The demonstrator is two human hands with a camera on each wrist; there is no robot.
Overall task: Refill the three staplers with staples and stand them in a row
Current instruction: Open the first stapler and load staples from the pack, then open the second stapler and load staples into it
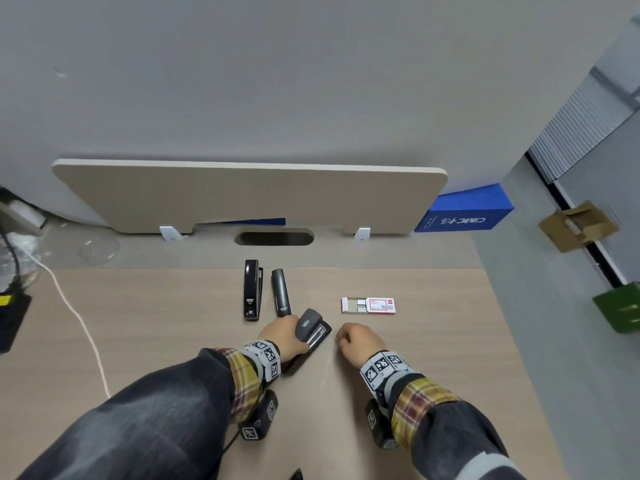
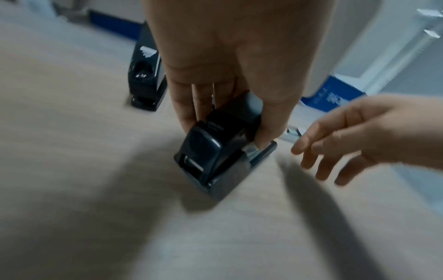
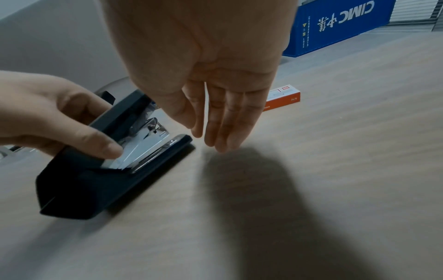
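My left hand (image 1: pixel 289 332) grips a dark grey stapler (image 1: pixel 313 332) lying slantwise on the desk, thumb on one side and fingers on the other. Its lid is lifted and the silver magazine (image 3: pixel 146 145) is exposed. My right hand (image 1: pixel 346 338) hovers just right of the stapler's front end, fingers relaxed and holding nothing (image 3: pixel 208 140). Two other staplers, a glossy black one (image 1: pixel 251 289) and a matte dark one (image 1: pixel 281 292), sit side by side beyond my left hand. An open red-and-white staple box (image 1: pixel 369 305) with staple strips showing lies to the right.
A beige divider panel (image 1: pixel 249 195) runs along the desk's back edge above a cable slot (image 1: pixel 274 238). A blue box (image 1: pixel 464 213) stands back right. A white cable (image 1: pixel 79 320) and a black device (image 1: pixel 12 320) lie far left.
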